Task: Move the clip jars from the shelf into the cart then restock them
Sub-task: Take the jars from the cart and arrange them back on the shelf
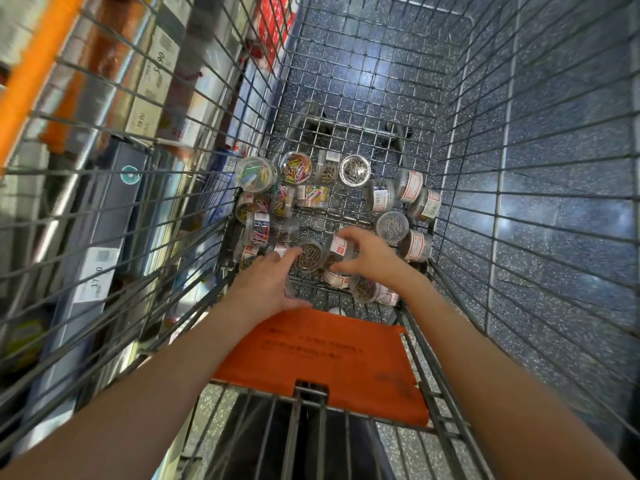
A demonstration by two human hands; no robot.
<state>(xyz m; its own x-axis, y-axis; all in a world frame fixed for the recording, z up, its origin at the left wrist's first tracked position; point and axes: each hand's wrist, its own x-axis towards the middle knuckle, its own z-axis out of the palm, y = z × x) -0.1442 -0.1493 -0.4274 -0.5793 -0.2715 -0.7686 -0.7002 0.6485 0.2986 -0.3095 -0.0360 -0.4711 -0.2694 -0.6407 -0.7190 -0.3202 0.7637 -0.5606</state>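
Head view: both hands deep in cart (519, 209).
Right hand (372, 252): curled round labelled jar (338, 249).
Left hand (266, 284): fingers straight, perhaps touching brown-clip jar (309, 255) at one o'clock.

Both bare forearms are reaching forward and down past the orange seat flap (322, 358), the left one crossing the flap's left corner, the right one passing along its right edge. The left hand (266, 285) is lying just beyond the flap's far edge, back up, fingers stretching forward and loosely spread. The right hand (370, 254) is sitting farther beyond the flap, fingers curling around a labelled clip jar (337, 251).
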